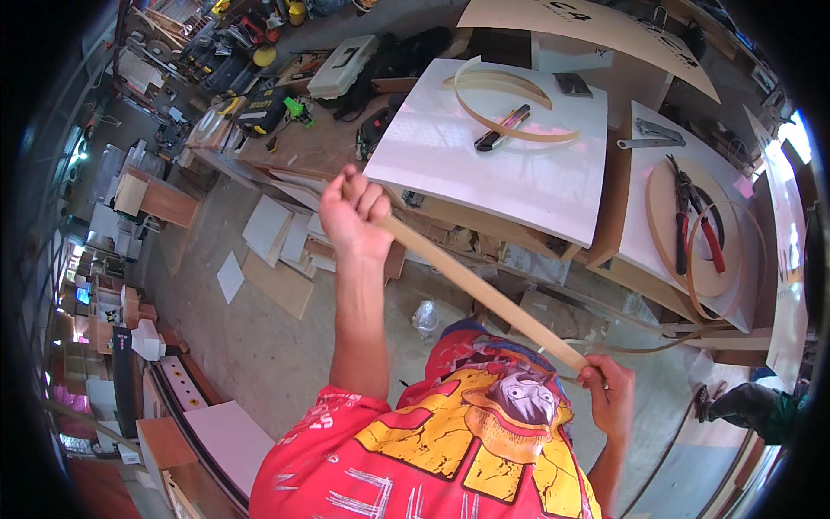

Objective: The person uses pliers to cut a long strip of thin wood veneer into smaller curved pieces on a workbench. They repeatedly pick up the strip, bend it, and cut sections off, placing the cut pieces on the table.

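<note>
Holding a tan strip [488,292] out straight between both hands: looks like the step in hand. Left hand [356,214] closed on the upper end, by the near left corner of the white bench [527,186]; right hand [609,391] pinches the lower end, beside the red shirt [346,441]. Hands well apart; strip in the air off the bench's near edge, slanting down to the right. Thin band [666,349] curves away near right hand; can't tell if same piece. Next move probably calls for steering both ends together, firm grip, no kink.

Bench: curved strips [553,138] and utility knife [490,141] mid-surface, small dark plate [571,84] near far right corner. Across a gap, second white panel [637,229]: wrenches [641,144] at far left corner, round wooden disc [661,199] with red-handled pliers [683,195] on it, hoop [691,272] partly over it. Printed brown sheet [605,35] past the bench's far edge.

Room: cluttered workshop. Brown worktable [324,156] with beige case [343,67], green tool [298,111]; concrete floor [203,221] with white offcuts [266,227], crumpled clear plastic [424,318]. Another person's leg [739,411] far right.
</note>
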A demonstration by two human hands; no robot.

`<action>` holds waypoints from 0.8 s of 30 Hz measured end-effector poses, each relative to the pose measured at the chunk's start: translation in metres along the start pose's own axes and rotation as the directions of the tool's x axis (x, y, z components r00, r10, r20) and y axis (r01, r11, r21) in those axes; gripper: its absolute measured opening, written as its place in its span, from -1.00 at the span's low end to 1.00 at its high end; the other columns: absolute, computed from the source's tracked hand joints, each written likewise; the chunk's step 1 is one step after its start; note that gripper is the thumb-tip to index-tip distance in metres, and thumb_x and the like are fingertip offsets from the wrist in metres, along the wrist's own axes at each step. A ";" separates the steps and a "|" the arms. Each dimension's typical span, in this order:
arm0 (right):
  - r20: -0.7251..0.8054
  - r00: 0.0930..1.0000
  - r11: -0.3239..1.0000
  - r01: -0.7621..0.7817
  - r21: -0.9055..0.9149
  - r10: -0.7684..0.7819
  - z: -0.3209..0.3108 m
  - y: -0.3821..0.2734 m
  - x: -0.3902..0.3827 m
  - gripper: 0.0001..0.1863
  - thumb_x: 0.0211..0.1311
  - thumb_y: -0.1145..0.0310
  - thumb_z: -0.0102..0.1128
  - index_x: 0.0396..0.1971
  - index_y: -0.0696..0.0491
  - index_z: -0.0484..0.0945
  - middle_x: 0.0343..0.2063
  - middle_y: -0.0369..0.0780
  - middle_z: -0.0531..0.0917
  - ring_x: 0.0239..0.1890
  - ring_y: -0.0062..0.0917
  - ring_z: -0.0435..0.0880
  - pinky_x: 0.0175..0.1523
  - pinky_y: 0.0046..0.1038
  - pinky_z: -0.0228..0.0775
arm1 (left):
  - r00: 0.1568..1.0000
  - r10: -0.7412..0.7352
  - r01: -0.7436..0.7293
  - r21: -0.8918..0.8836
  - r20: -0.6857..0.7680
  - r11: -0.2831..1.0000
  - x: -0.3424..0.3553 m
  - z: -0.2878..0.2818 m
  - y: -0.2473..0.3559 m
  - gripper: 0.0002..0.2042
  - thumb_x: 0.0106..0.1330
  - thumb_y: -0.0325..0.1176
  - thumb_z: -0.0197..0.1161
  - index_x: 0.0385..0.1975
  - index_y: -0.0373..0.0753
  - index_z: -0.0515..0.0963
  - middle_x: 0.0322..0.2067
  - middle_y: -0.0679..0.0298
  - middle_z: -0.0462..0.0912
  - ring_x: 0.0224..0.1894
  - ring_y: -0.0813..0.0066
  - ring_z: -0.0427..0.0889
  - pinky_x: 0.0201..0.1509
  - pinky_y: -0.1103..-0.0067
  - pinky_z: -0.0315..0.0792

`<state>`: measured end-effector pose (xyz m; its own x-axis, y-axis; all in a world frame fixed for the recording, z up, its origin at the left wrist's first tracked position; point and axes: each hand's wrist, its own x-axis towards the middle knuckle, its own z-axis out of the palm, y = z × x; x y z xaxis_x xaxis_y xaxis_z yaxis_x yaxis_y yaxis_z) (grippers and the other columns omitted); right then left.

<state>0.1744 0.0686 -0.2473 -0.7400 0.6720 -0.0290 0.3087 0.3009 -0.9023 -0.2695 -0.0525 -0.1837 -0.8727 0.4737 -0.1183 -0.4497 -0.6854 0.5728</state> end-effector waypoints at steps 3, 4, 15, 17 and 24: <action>0.125 0.991 0.998 0.041 -0.041 -0.035 -0.009 -0.005 0.007 -0.87 0.37 0.64 0.26 -0.16 0.23 0.72 -0.41 -0.10 0.76 -0.40 -0.31 0.79 -0.24 -0.37 0.60 | 0.978 -0.198 0.203 -0.073 0.068 0.976 0.010 -0.086 0.004 -0.81 0.67 -0.32 -0.05 -0.16 -0.21 0.50 -0.57 0.46 0.27 -0.61 0.66 0.24 -0.48 0.65 0.28; 0.170 0.983 0.995 0.078 -0.062 -0.067 -0.011 -0.010 0.011 -0.87 0.35 0.64 0.28 -0.17 0.23 0.72 -0.40 -0.09 0.77 -0.38 -0.25 0.80 -0.23 -0.34 0.62 | 0.958 -0.239 0.244 0.014 -0.159 0.970 0.005 -0.105 0.003 -0.81 0.65 -0.32 -0.01 -0.09 -0.24 0.52 -0.47 0.38 0.43 -0.46 0.57 0.43 -0.26 0.60 0.43; 0.419 0.884 0.967 0.250 -0.051 -0.206 0.036 -0.021 0.055 -0.88 0.26 0.61 0.34 -0.22 0.21 0.74 -0.34 -0.01 0.79 -0.32 -0.07 0.81 -0.19 -0.22 0.63 | 0.476 -0.727 -0.559 0.808 0.496 0.185 -0.134 -0.011 -0.079 -0.62 0.58 -0.08 0.27 0.07 -0.31 0.63 -0.09 -0.18 0.75 -0.04 -0.23 0.75 0.07 0.06 0.60; 0.436 0.885 0.975 0.211 -0.067 -0.161 0.029 -0.026 0.057 -0.90 0.28 0.60 0.35 -0.23 0.23 0.73 -0.35 -0.01 0.80 -0.34 -0.15 0.83 -0.20 -0.27 0.63 | 0.369 -0.834 -0.520 0.835 0.410 0.181 -0.147 -0.017 -0.095 -0.57 0.63 -0.02 0.16 -0.06 -0.37 0.64 -0.20 -0.24 0.75 -0.10 -0.32 0.74 -0.01 0.01 0.58; 0.280 0.952 0.975 -0.169 0.142 0.124 0.013 0.004 0.047 -0.86 0.38 0.50 0.39 -0.18 0.26 0.71 -0.43 -0.08 0.78 -0.38 -0.51 0.78 -0.18 -0.42 0.61 | 0.219 -0.874 -0.662 0.725 0.433 0.193 -0.120 0.004 -0.094 -0.63 0.62 -0.15 0.14 -0.26 -0.40 0.61 -0.38 -0.26 0.69 -0.23 -0.35 0.72 -0.13 0.00 0.57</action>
<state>0.1337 0.0925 -0.2577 -0.8334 0.4875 -0.2603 0.3412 0.0835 -0.9363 -0.1216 -0.0431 -0.2196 0.2840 0.9426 -0.1757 0.6287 -0.0447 0.7764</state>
